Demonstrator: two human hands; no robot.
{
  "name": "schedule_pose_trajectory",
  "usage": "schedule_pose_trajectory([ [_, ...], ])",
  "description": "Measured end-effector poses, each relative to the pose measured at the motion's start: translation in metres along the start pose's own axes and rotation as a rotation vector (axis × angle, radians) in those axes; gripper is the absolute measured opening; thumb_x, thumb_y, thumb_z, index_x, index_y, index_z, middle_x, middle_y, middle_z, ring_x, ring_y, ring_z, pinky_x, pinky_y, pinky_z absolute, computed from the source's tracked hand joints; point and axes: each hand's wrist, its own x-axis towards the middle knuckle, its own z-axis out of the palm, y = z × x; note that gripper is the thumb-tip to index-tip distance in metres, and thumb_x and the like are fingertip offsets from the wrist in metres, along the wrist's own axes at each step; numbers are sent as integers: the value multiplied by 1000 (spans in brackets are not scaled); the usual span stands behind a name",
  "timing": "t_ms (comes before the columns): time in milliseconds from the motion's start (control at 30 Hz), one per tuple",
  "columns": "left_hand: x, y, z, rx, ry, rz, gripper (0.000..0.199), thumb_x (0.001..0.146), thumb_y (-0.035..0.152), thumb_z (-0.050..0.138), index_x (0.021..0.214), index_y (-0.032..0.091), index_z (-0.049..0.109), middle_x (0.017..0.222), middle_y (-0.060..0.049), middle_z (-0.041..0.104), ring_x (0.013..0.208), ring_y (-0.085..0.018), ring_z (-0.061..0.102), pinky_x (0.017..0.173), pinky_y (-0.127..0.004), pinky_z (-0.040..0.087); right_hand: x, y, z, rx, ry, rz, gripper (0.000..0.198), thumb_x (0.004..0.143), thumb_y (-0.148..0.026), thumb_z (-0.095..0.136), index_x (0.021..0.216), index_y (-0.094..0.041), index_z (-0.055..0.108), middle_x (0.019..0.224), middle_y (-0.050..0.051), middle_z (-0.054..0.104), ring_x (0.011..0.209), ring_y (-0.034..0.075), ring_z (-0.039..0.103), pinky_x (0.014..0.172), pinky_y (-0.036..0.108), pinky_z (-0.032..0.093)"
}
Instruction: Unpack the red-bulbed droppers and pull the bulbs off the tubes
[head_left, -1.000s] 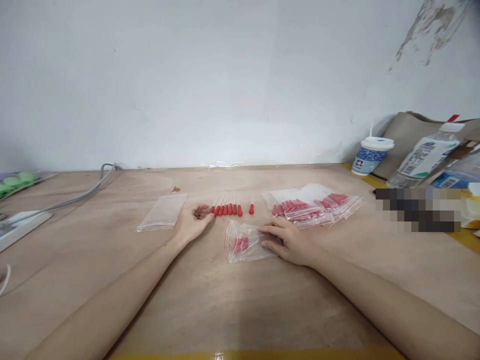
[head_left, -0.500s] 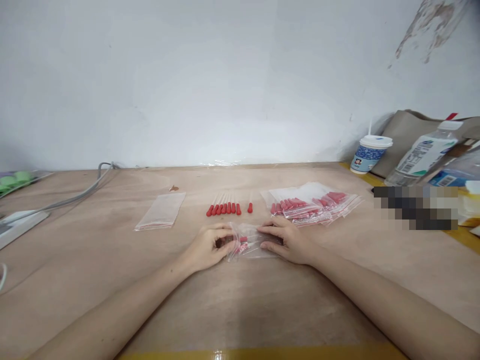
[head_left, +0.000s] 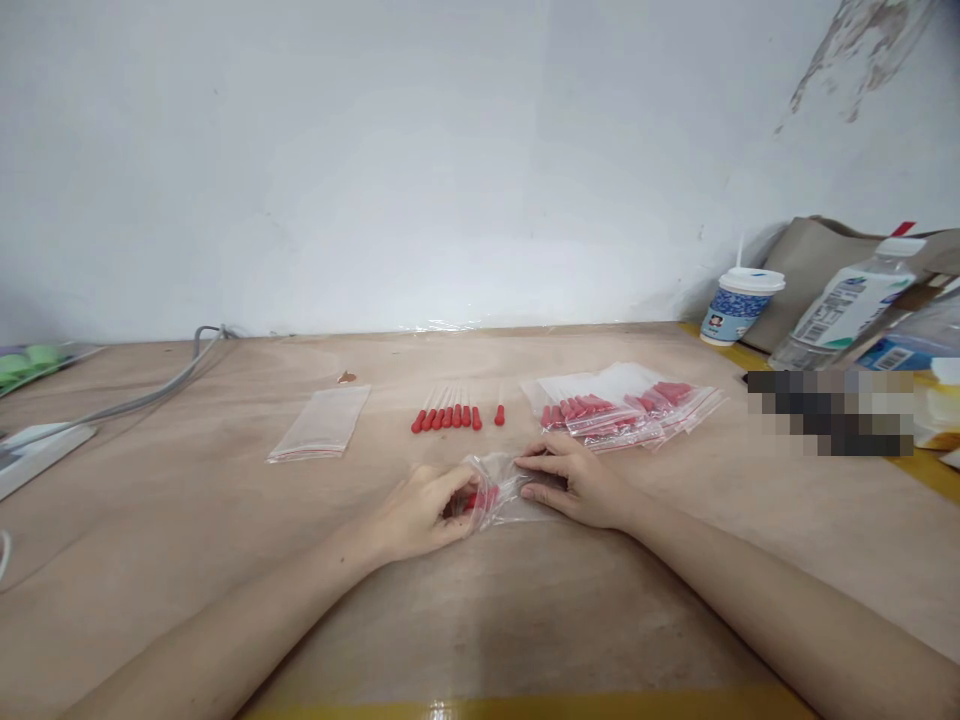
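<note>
The left hand (head_left: pixel 424 510) curls at the mouth of a bag (head_left: pixel 521 508) on the table (head_left: pixel 420 630); whether it grips the red bulbs (head_left: pixel 484 497) there cannot be told, while the right hand (head_left: pixel 581 487) lies loosely spread, fingertips on the bag's right end. Should that light pressure slip, the thin, glossy, wrinkled plastic could crumple and snag the rounded bulbs.

No legible text, print on cup (head_left: pixel 739 308), bottle label (head_left: pixel 844 305) and blue packet (head_left: pixel 896 355) too small to read
</note>
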Motion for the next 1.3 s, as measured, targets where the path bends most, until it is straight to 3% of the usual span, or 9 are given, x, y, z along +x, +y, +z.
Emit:
schedule_pose_trajectory([
  [267,2,-11,-15,-250,39,-106,9,77,24,50,84,18,54,77,-2,61,71,-13,59,67,-24,48,-1,1,1,-13,5,15,35,81,-37,55,112,-21,59,102,10,58,93,20,53,82,37,44],
  [367,6,-29,-39,-444,50,-236,16,73,27,56,86,18,54,80,-3,63,74,-16,61,66,-26,50,-2,1,1,-13,15,17,35,81,-37,55,112,-22,59,103,10,58,94,20,53,82,37,44],
  [500,-1,-63,-86,-562,53,-468,34,54,32,73,82,18,60,76,-5,67,70,-21,65,64,-32,54,-1,1,1,-13,19,10,35,81,-36,56,112,-22,58,102,9,58,93,20,54,81,36,45],
  [567,-12,-77,-107,-555,213,-563,38,47,36,76,76,18,61,72,-7,68,71,-24,66,66,-36,55,-1,1,1,-18,23,8,34,81,-37,55,112,-22,59,101,9,59,92,20,54,81,36,45],
  [700,-30,-95,-128,-448,736,-545,40,49,47,72,71,18,58,71,-7,68,74,-26,67,78,-43,53,-1,0,2,-18,25,1,33,81,-36,55,110,-22,59,101,9,59,92,20,54,81,37,45],
  [800,-23,-104,-122,-397,875,-441,37,52,39,74,75,16,56,83,-8,68,82,-23,66,84,-39,51,-1,0,2,-18,13,10,33,81,-35,55,111,-22,59,102,9,59,93,20,53,82,37,44],
  [933,-1,-112,-83,-212,882,-396,33,66,40,63,86,15,57,94,-8,67,85,-20,65,81,-34,52,-2,0,1,-15,14,19,33,81,-36,54,111,-21,59,103,9,58,93,20,52,83,38,44],
  [1100,4,-113,-37,-41,673,-381,23,70,37,60,84,20,64,94,-5,67,88,-22,63,85,-33,47,-2,0,1,-27,12,6,33,82,-36,54,111,-21,59,103,9,58,93,20,53,83,37,44],
  [1300,-2,-102,-30,-49,482,-384,27,67,31,61,91,19,65,99,-7,65,90,-23,62,86,-35,48,-2,2,3,-42,17,1,33,82,-36,53,111,-21,59,103,9,58,93,19,53,83,37,43],
])
